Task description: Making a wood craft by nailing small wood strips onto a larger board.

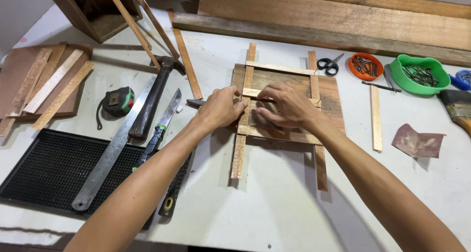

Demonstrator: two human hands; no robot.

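A square wooden board (pixel 329 97) lies on the white table with two long upright slats (pixel 240 149) and pale cross strips laid over it. My left hand (pixel 221 108) rests on the left slat, its fingertips pressing the middle cross strip (pixel 251 92). My right hand (pixel 284 106) lies flat over the same strip and the board's centre, fingers pointing left. Another cross strip (pixel 279 68) sits at the board's top and one (pixel 274 133) at the bottom, below my hands.
Left of the board lie a hammer (pixel 152 102), a knife (pixel 164 122), a steel ruler (pixel 113 151), a tape measure (pixel 118 102) and a black mat (pixel 49 168). Scissors (pixel 328 64), an orange dish (pixel 365 66) and green bowl (pixel 421 74) of nails, a brush (pixel 456 107), sandpaper (pixel 417 141) lie right. Planks (pixel 343 21) lie behind.
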